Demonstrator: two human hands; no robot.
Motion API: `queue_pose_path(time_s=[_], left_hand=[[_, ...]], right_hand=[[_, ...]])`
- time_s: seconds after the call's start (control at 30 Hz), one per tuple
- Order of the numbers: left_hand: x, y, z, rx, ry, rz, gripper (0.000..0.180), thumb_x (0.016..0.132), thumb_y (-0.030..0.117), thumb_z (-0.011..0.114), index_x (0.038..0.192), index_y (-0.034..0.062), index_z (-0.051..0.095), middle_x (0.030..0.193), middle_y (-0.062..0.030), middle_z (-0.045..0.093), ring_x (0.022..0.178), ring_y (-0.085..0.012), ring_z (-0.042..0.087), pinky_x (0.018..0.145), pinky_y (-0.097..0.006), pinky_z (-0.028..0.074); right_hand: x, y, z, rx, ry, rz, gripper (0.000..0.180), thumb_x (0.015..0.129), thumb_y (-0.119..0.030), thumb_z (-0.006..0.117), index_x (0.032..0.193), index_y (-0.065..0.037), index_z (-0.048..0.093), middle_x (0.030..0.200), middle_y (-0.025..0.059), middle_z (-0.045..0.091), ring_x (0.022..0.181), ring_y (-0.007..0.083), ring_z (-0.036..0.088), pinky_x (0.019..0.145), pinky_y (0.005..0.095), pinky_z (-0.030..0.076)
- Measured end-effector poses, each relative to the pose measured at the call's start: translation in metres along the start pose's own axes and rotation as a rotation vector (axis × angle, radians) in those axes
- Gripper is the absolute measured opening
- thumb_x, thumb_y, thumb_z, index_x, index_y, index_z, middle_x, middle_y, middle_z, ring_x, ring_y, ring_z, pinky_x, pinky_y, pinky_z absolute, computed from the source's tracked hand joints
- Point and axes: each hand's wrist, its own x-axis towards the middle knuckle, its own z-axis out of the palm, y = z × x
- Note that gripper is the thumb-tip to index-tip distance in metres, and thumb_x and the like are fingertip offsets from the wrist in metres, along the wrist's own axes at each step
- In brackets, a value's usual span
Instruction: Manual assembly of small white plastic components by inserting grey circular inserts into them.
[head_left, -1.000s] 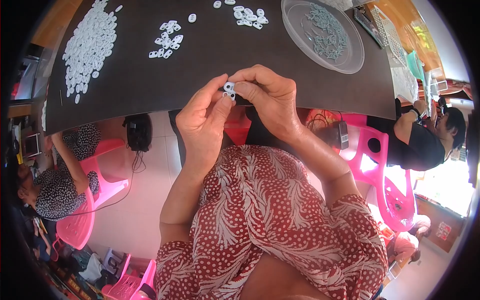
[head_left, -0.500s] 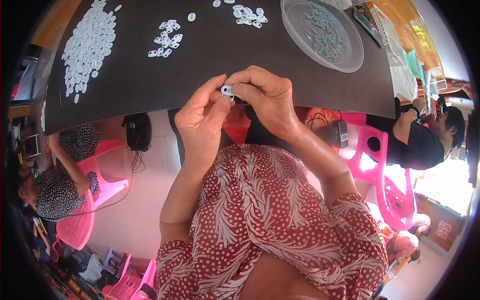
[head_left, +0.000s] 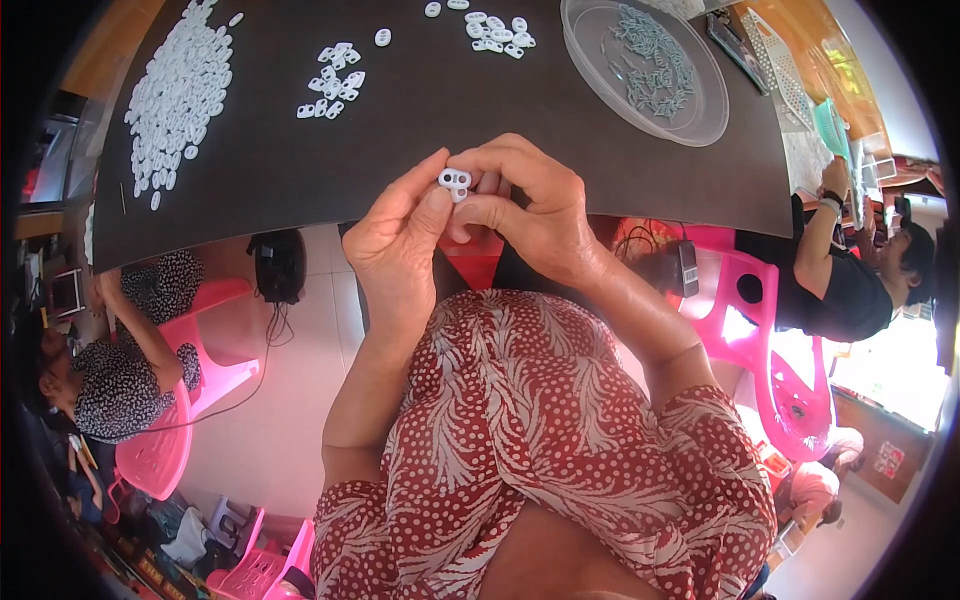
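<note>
A small white plastic piece with two holes (head_left: 455, 182) is pinched between both hands just above the near edge of a dark counter (head_left: 420, 120). The left hand (head_left: 400, 245) has its grip closed on the piece from below with thumb and forefinger; the right hand (head_left: 530, 210) curls over it, fingertips clamped on its right side. On the counter behind lie a large heap of white pieces (head_left: 175, 95), two smaller clusters (head_left: 333, 92) (head_left: 495, 30), and a clear round dish of grey parts (head_left: 645, 65). Other people sit on pink chairs (head_left: 165, 440) on either side.
</note>
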Motion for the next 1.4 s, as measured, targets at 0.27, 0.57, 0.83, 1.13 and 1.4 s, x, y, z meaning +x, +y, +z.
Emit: queue_pose_path(time_s=[0.27,0.57,0.83,1.13,1.4], left_hand=[[-0.008,-0.006,0.005,0.019,0.040,0.137,0.026,0.091,0.005,0.057,0.113,-0.0068,0.060,0.098,-0.0103,0.064,0.080,-0.0112,0.058,0.072,-0.023,0.049],[-0.010,-0.006,0.006,-0.024,0.073,0.146,0.026,0.092,0.007,0.055,0.114,-0.0068,0.059,0.098,-0.0100,0.063,0.082,-0.0120,0.058,0.072,-0.024,0.049],[-0.015,-0.008,0.006,-0.005,0.096,0.186,0.026,0.093,0.007,0.055,0.114,-0.0067,0.059,0.101,-0.0101,0.062,0.085,-0.0115,0.057,0.076,-0.024,0.048],[-0.016,-0.010,0.009,0.018,0.120,0.278,0.024,0.092,0.008,0.056,0.110,-0.0069,0.060,0.099,-0.0094,0.062,0.081,-0.0107,0.057,0.074,-0.023,0.048],[-0.016,-0.014,0.009,0.011,0.125,0.322,0.022,0.093,0.009,0.055,0.107,-0.0070,0.060,0.095,-0.0083,0.061,0.075,-0.0092,0.054,0.068,-0.022,0.047]], right_hand=[[-0.003,0.004,0.002,0.019,0.024,-0.076,0.026,0.074,0.005,0.066,0.100,0.004,0.064,0.089,0.0071,0.059,0.068,0.0091,0.051,0.060,0.0232,0.044],[0.001,-0.003,0.004,-0.114,0.042,-0.211,0.030,0.070,0.003,0.068,0.100,0.004,0.064,0.089,0.0090,0.062,0.068,0.0128,0.052,0.059,0.0243,0.044],[0.002,-0.003,0.008,-0.094,0.079,-0.243,0.027,0.068,0.001,0.070,0.094,0.002,0.063,0.081,0.0091,0.062,0.068,0.0198,0.054,0.059,0.0302,0.045],[0.002,-0.002,0.012,-0.083,0.104,-0.291,0.025,0.067,0.002,0.071,0.091,0.002,0.064,0.082,0.0091,0.064,0.068,0.0190,0.054,0.058,0.0290,0.045],[0.000,-0.003,0.014,-0.091,0.115,-0.313,0.024,0.067,0.003,0.071,0.090,0.002,0.065,0.081,0.0094,0.063,0.067,0.0188,0.053,0.057,0.0290,0.045]])
